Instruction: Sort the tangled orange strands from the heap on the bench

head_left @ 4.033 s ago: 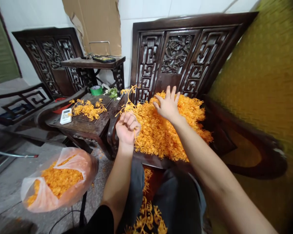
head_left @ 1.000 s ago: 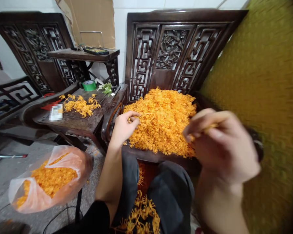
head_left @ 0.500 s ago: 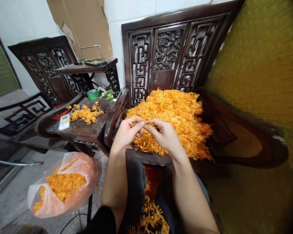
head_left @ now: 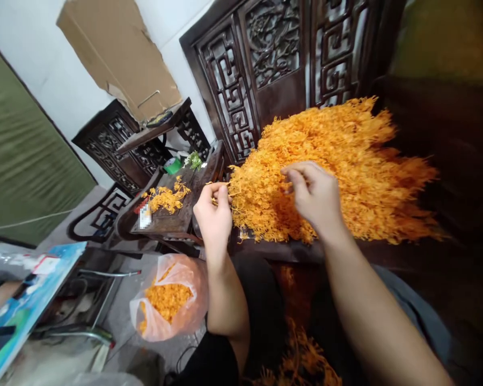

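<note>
Bright-orange frilly branching sprigs (head_left: pixel 330 139) heaped on carved dark-wood chair (head_left: pixel 279 102), left hand (head_left: pixel 213 209) at their left edge, thumb and fingers pinched together on thin orange strand (head_left: pixel 236 193), right hand (head_left: pixel 316 195) before them, fingers half-curled, can't tell if holding anything.

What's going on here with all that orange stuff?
Someone is working by hand at a big orange heap on a carved wooden chair. The left hand pinches a thin orange strand; the right hand is at the heap, and whether it holds anything isn't clear. An open plastic bag with orange pieces inside sits on the floor to the left.
</note>
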### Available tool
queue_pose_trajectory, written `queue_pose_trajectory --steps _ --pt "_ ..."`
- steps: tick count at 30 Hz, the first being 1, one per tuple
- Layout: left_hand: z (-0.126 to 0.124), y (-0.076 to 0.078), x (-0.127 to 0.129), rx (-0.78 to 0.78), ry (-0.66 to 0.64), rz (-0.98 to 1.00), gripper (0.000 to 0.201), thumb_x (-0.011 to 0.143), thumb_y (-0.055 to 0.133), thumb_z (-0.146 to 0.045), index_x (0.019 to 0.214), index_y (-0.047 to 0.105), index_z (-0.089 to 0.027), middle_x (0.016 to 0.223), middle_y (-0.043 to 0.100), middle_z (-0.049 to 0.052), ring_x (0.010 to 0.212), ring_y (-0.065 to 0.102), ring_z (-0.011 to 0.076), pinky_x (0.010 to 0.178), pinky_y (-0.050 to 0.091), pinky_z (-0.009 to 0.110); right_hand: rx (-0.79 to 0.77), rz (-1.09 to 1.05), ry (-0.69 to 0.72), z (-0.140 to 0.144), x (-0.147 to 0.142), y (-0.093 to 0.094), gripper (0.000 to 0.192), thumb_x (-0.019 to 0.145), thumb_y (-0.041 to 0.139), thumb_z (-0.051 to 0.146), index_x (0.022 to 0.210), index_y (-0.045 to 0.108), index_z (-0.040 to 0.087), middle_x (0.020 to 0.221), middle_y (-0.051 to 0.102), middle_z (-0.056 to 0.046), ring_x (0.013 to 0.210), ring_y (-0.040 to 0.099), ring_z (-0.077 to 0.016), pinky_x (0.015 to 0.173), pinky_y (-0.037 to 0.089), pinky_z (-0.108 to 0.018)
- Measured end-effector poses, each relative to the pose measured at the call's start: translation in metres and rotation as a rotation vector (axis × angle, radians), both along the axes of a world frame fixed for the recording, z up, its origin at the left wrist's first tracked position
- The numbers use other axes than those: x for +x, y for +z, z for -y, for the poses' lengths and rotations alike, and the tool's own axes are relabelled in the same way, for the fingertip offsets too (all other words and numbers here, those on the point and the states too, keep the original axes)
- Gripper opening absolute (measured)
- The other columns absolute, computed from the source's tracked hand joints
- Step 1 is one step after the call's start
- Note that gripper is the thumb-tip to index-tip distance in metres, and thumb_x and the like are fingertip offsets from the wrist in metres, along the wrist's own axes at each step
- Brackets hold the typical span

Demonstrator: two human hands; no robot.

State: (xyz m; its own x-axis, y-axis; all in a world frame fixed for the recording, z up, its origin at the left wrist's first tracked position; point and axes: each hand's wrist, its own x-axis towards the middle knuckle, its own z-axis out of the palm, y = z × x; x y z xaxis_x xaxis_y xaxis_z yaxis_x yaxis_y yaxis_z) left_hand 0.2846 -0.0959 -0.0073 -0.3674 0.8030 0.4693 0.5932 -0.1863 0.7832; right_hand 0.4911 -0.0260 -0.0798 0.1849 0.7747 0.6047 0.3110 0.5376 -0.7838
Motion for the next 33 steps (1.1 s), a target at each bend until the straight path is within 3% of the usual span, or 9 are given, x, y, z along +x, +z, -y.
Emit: queue_pose_trajectory --steps 7,11,14,18,20,23,26,30,33 --pt "-0.006 -0.005 0.013 0.015 -0.182 0.193 0.030 0.091 0.068 -0.048 0.097 0.069 -0.018 0.070 0.063 -0.001 0.059 0.056 0.0110 0.056 0.042 0.022 -0.234 -0.187 0.210 0.017 -0.025 0.023 0.062 0.089 0.067 0.060 0.131 0.072 0.014 0.118 0.075 -0.013 0.100 0.069 -0.0273 0.092 0.053 -0.044" --pt "-0.003 -0.002 0.004 -0.092 -0.262 0.116 0.032 0.093 0.065 -0.049 0.098 0.071 -0.018 0.074 0.066 0.002 0.063 0.060 0.0139 0.062 0.048 0.026 -0.248 -0.132 0.324 0.011 -0.017 0.020 0.042 0.086 0.072 0.052 0.108 0.078 0.015 0.096 0.075 -0.008 0.078 0.064 -0.0207 0.075 0.049 -0.036" --pt "0.005 0.003 -0.003 -0.130 -0.023 -0.287 0.044 0.090 0.070 -0.047 0.126 0.070 -0.021 0.116 0.071 0.015 0.105 0.069 0.0289 0.093 0.054 0.043 -0.210 -0.112 0.316 0.010 -0.011 0.020 0.035 0.091 0.065 0.050 0.086 0.074 0.016 0.076 0.067 -0.002 0.066 0.054 -0.0156 0.065 0.040 -0.031" --pt "0.019 0.011 0.000 -0.089 0.052 -0.619 0.109 0.073 0.088 -0.049 0.164 0.031 -0.029 0.167 0.032 0.020 0.154 0.030 0.0422 0.120 0.032 0.060 -0.180 -0.066 0.341 0.017 -0.011 0.025 0.039 0.097 0.058 0.049 0.075 0.064 0.017 0.068 0.057 0.000 0.065 0.048 -0.0139 0.063 0.034 -0.030" --pt "0.018 0.012 0.008 -0.072 -0.113 -0.622 0.095 0.081 0.081 -0.051 0.162 0.036 -0.029 0.162 0.044 0.016 0.149 0.042 0.0358 0.120 0.036 0.053 -0.171 -0.034 0.383 0.022 -0.015 0.028 0.039 0.097 0.057 0.048 0.073 0.061 0.018 0.068 0.055 0.000 0.065 0.046 -0.0135 0.062 0.033 -0.030" --pt "0.007 0.006 0.021 -0.061 -0.289 -0.536 0.042 0.095 0.065 -0.048 0.127 0.072 -0.021 0.119 0.076 0.010 0.105 0.070 0.0235 0.098 0.051 0.035 -0.113 -0.019 0.453 0.025 -0.021 0.030 0.039 0.098 0.057 0.046 0.071 0.058 0.018 0.069 0.055 0.000 0.066 0.048 -0.0134 0.063 0.036 -0.030" --pt "-0.002 0.000 0.022 -0.084 -0.333 -0.451 0.041 0.099 0.059 -0.047 0.082 0.078 -0.015 0.071 0.071 0.004 0.063 0.061 0.0143 0.067 0.046 0.027 -0.082 -0.278 0.286 0.016 -0.017 0.025 0.038 0.096 0.061 0.049 0.071 0.058 0.019 0.064 0.049 0.001 0.061 0.046 -0.0125 0.057 0.036 -0.027" --pt "0.003 0.003 0.007 -0.058 -0.301 -0.276 0.041 0.097 0.062 -0.048 0.078 0.078 -0.015 0.066 0.068 0.001 0.060 0.056 0.0120 0.059 0.039 0.025 -0.094 -0.833 0.061 -0.002 0.005 0.020 0.030 0.091 0.065 0.049 0.081 0.063 0.021 0.063 0.047 0.003 0.049 0.040 -0.0096 0.042 0.027 -0.023" --pt "0.008 0.007 0.001 -0.054 -0.334 -0.198 0.038 0.096 0.063 -0.048 0.088 0.082 -0.016 0.075 0.073 0.002 0.066 0.059 0.0131 0.064 0.042 0.025 -0.085 -0.733 0.206 0.003 0.010 0.023 0.023 0.092 0.065 0.038 0.105 0.072 0.021 0.084 0.065 -0.003 0.053 0.050 -0.0097 0.041 0.031 -0.023"
